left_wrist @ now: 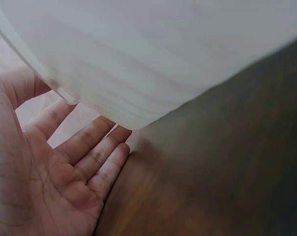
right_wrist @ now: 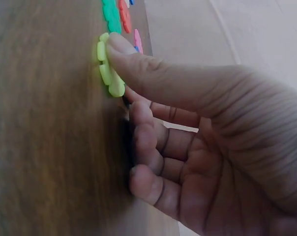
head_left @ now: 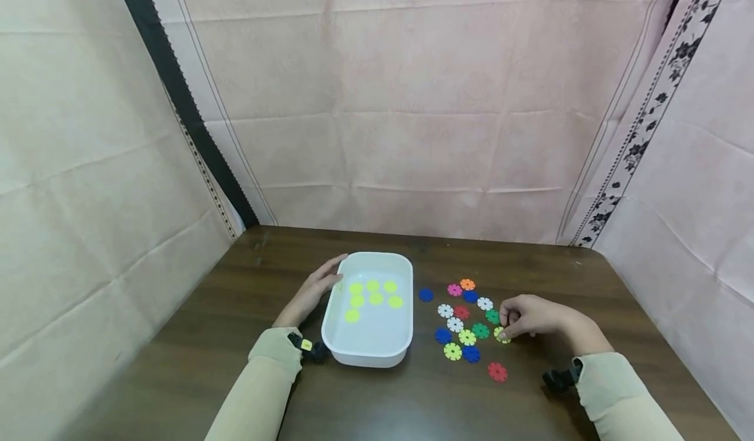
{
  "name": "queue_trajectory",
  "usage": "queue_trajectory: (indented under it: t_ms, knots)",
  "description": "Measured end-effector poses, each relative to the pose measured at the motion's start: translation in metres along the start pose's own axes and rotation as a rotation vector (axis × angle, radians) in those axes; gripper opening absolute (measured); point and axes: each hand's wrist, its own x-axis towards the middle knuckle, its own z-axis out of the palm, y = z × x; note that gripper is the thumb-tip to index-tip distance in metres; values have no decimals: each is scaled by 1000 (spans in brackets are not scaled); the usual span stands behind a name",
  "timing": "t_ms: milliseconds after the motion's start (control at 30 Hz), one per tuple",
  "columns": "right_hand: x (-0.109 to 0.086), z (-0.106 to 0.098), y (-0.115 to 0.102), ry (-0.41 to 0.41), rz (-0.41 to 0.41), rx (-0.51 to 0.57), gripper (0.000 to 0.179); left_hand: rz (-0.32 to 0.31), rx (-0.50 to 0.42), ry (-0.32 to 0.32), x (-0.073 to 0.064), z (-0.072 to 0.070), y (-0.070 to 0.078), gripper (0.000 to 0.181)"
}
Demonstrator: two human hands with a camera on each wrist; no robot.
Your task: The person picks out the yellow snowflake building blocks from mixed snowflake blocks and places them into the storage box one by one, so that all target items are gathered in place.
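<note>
A white plastic tray (head_left: 368, 344) stands on the table with several yellow-green discs (head_left: 376, 298) lying in it. My left hand (head_left: 313, 290) holds its far left corner, thumb over the rim; the left wrist view shows the other fingers (left_wrist: 92, 152) stretched out by the outer wall. To the right, my right hand (head_left: 538, 317) pinches a yellow-green notched disc (right_wrist: 108, 69) by its edge at the table surface. The thumb (right_wrist: 153, 81) lies on the disc; the index fingertip is partly hidden behind it.
Between tray and right hand lie loose flower-shaped discs: blue (head_left: 444, 335), white (head_left: 455, 324), green (head_left: 480, 330), red (head_left: 497, 371), pink (head_left: 454, 290), orange (head_left: 467, 284) and more yellow-green ones (head_left: 452, 351). Pale cloth (head_left: 412, 120) walls the wooden table (head_left: 194, 356) at back and sides.
</note>
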Motion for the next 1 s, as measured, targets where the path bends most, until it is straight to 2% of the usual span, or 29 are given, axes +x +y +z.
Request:
queue_trajectory:
  t_ms: [267, 433, 700, 1000]
  knots:
    - [-2, 2, -1, -21, -29, 18, 22, 5, 8, 5, -3, 0, -3, 48]
    - [-3, -2, -2, -23, -22, 35, 20, 18, 14, 4, 0, 1, -2, 47]
    - [-2, 0, 2, -27, 49, 64, 22, 28, 17, -3, 3, 0, -2, 48]
    - [-2, -3, 0, -34, 52, 63, 22, 24, 12, 7, 2, 1, 1, 47]
